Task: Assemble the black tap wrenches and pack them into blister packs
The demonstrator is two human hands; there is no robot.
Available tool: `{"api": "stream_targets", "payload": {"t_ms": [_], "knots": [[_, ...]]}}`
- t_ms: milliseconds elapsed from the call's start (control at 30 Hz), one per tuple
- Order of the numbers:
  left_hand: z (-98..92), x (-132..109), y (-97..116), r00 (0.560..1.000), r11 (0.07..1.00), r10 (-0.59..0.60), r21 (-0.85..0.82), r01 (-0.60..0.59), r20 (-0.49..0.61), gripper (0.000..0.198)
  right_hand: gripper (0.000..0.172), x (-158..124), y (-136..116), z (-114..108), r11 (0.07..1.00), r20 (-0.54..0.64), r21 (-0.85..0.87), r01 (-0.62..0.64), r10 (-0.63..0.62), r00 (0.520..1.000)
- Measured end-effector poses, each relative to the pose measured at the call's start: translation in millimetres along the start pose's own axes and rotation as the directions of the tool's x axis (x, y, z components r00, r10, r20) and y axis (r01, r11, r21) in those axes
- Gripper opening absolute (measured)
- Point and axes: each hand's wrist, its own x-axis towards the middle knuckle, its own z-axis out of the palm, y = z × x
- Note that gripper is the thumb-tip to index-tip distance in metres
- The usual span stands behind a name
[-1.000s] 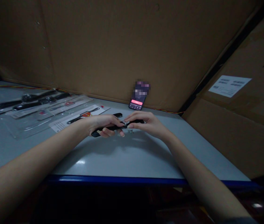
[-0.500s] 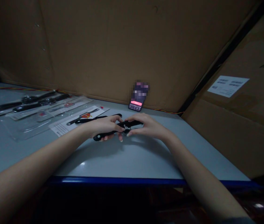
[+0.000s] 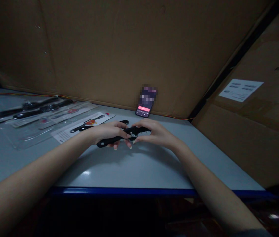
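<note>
1. Held firmly: my left hand (image 3: 112, 131) and right hand (image 3: 155, 132) grip one unwrapped black tool (image 3: 108, 141) at the clock's centre, handle towards eight.
2. Ten o'clock: two packaged tools (image 3: 47, 108), apparently unopened.
3. Centre: silver fitting (image 3: 133, 134) between my hands, adjustment seemingly unfinished.

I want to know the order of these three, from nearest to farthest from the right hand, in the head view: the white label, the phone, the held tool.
1. Held tool: touching the right hand, at its fingers.
2. Phone: just beyond the hand, tilted by the cardboard.
3. White label: well off to the right, on the carton.
</note>
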Motion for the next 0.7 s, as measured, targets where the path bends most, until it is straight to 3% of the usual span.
{"api": "stream_targets", "payload": {"t_ms": [300,533,700], "knots": [[-1.2,1.3,-1.6,0.999,0.999,0.037,-0.03,-0.036,0.031,0.037,0.039,-0.6,2.6,0.2,1.0,-0.004,-0.001,0.023,-0.023,1.0],[-0.2,0.7,-0.4,0.998,0.998,0.064,-0.003,-0.064,-0.022,0.037,0.042,-0.1,2.7,-1.2,1.0,0.004,-0.024,0.018,-0.018,1.0],[0.2,-0.9,0.6,0.997,0.998,0.057,-0.031,-0.059,-0.043,0.043,0.047,-0.1,-2.5,3.2,0.995,-0.054,-0.095,0.012,-0.017,0.998]]}}
